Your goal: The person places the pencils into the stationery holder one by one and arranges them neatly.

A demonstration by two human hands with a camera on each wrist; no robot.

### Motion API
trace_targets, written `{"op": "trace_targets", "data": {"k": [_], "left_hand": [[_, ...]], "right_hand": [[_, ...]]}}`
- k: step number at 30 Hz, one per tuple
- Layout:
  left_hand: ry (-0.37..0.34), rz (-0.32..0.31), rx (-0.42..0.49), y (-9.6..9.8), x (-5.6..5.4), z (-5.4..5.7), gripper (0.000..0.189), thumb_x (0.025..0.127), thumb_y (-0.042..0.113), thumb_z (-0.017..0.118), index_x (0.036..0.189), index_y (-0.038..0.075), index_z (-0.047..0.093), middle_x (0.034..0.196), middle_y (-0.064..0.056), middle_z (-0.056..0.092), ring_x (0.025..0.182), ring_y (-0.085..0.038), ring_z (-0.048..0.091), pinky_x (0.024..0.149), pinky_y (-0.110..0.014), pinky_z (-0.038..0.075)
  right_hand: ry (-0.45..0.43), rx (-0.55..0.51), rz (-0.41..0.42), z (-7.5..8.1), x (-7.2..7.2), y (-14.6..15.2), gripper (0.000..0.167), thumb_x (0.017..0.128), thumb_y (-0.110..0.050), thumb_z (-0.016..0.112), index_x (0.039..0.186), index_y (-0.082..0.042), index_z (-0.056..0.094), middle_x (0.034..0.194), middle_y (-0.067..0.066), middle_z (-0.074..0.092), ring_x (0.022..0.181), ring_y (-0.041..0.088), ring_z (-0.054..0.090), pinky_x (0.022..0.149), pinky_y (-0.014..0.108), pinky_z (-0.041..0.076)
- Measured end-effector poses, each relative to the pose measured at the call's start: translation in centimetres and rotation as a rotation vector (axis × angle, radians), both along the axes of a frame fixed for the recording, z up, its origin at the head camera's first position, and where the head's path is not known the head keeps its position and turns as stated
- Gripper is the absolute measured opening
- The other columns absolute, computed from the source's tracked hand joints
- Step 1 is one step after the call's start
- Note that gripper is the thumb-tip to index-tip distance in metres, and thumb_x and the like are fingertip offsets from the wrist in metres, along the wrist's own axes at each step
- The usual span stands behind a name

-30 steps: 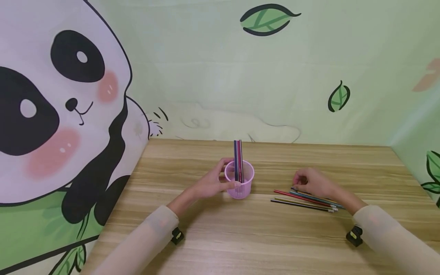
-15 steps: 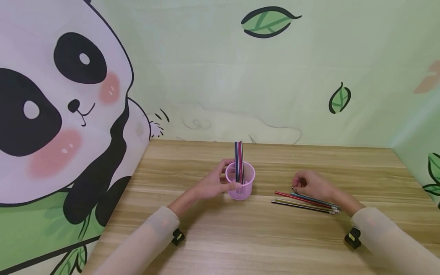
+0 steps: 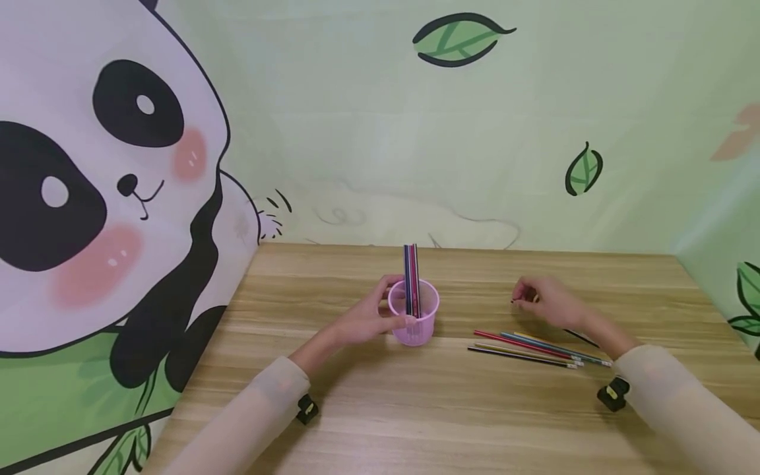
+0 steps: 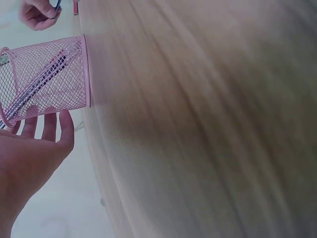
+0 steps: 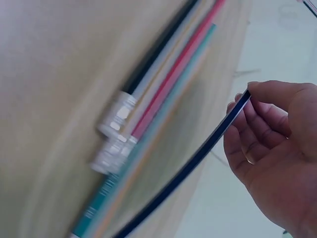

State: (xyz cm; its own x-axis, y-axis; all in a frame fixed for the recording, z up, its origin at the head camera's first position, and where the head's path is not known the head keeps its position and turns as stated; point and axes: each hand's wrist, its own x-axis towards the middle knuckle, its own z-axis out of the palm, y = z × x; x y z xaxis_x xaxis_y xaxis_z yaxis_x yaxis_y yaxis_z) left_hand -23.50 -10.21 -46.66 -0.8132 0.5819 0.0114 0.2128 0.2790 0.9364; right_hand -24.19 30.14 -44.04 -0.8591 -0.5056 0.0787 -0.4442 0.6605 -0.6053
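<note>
My left hand grips the side of a pink mesh pencil cup, thumb near the front and fingers behind. Several striped pencils lean upright in the cup, their tops above the rim. Over to the right, my right hand pinches one end of a dark blue pencil between thumb and fingertips, raised off the table. Its other end runs back under my wrist. Just below this hand lie several loose pencils, among them a red pencil, a teal pencil and a black pencil.
Everything stands on a wood-grain table. A pale green backdrop with leaf drawings rises behind its far edge, and a large printed panda covers the left side. Each wrist carries a small black camera.
My right hand has lifted away from the loose pencils, up and slightly right, taking the dark blue pencil with it. The left hand and the cup stay in place.
</note>
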Motion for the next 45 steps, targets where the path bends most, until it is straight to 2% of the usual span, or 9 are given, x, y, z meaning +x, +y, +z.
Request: {"op": "trace_targets", "data": {"k": [8,12,19,26,30,36,40,45], "left_hand": [[-0.001,0.011,-0.011,0.0,-0.1,0.1,0.084,0.094,0.032,0.083,0.160,0.026,0.032,0.158,-0.008,0.043,0.140,-0.034,0.052,0.111,-0.047,0.051],[-0.003,0.012,-0.013,0.1,-0.1,0.0,0.085,0.093,0.033,0.083,0.160,0.026,0.032,0.158,-0.008,0.043,0.139,-0.035,0.053,0.111,-0.047,0.051],[-0.008,0.008,-0.002,0.0,0.0,-0.2,0.085,0.094,0.034,0.083,0.161,0.025,0.032,0.159,-0.009,0.043,0.140,-0.036,0.052,0.112,-0.049,0.050],[-0.003,0.002,0.014,-0.1,-0.1,-0.4,0.083,0.095,0.032,0.082,0.161,0.025,0.032,0.158,-0.009,0.043,0.140,-0.036,0.051,0.112,-0.049,0.050],[0.003,0.005,0.010,0.0,0.0,-0.3,0.083,0.095,0.031,0.081,0.161,0.025,0.031,0.157,-0.009,0.045,0.141,-0.031,0.050,0.114,-0.045,0.049],[-0.009,0.011,0.001,0.2,0.0,0.1,0.084,0.094,0.032,0.082,0.161,0.026,0.032,0.157,-0.008,0.044,0.140,-0.031,0.051,0.113,-0.045,0.050],[-0.020,0.013,-0.005,0.1,0.1,0.0,0.084,0.094,0.035,0.082,0.161,0.027,0.031,0.159,-0.009,0.042,0.139,-0.035,0.053,0.112,-0.048,0.051],[-0.015,0.015,-0.002,0.1,0.0,-0.2,0.085,0.093,0.035,0.083,0.161,0.026,0.031,0.159,-0.009,0.043,0.139,-0.035,0.053,0.112,-0.048,0.051]], "right_hand": [[0.079,0.037,-0.107,3.0,-1.3,0.1,0.004,0.102,-0.005,0.069,0.101,-0.001,0.069,0.091,0.005,0.069,0.085,0.019,0.062,0.073,0.029,0.055],[0.121,-0.008,-0.150,4.7,-1.4,-0.4,0.008,0.103,-0.007,0.069,0.106,0.000,0.070,0.096,0.008,0.071,0.089,0.023,0.064,0.076,0.027,0.056],[0.104,-0.134,-0.188,6.5,-1.5,-2.0,0.019,0.106,-0.016,0.068,0.115,0.000,0.070,0.105,0.013,0.072,0.095,0.024,0.065,0.077,0.015,0.052],[0.044,-0.352,-0.218,7.7,-1.3,-3.9,0.022,0.105,-0.019,0.070,0.118,-0.001,0.069,0.107,0.014,0.072,0.092,0.019,0.069,0.081,0.017,0.057],[0.035,-0.483,-0.246,8.5,-1.0,-5.1,0.023,0.104,-0.020,0.071,0.118,-0.001,0.069,0.106,0.012,0.073,0.092,0.019,0.071,0.083,0.020,0.059],[0.033,-0.623,-0.223,10.3,-0.8,-6.7,0.025,0.104,-0.021,0.071,0.117,-0.001,0.068,0.105,0.008,0.072,0.094,0.020,0.072,0.089,0.023,0.060],[0.078,-0.717,-0.172,11.6,-0.7,-8.3,0.021,0.103,-0.016,0.071,0.114,0.002,0.068,0.102,0.009,0.071,0.091,0.021,0.072,0.092,0.025,0.060],[0.113,-0.785,-0.130,12.5,-0.8,-10.1,0.018,0.102,-0.011,0.072,0.113,0.003,0.068,0.101,0.011,0.070,0.090,0.022,0.071,0.092,0.025,0.061]]}}
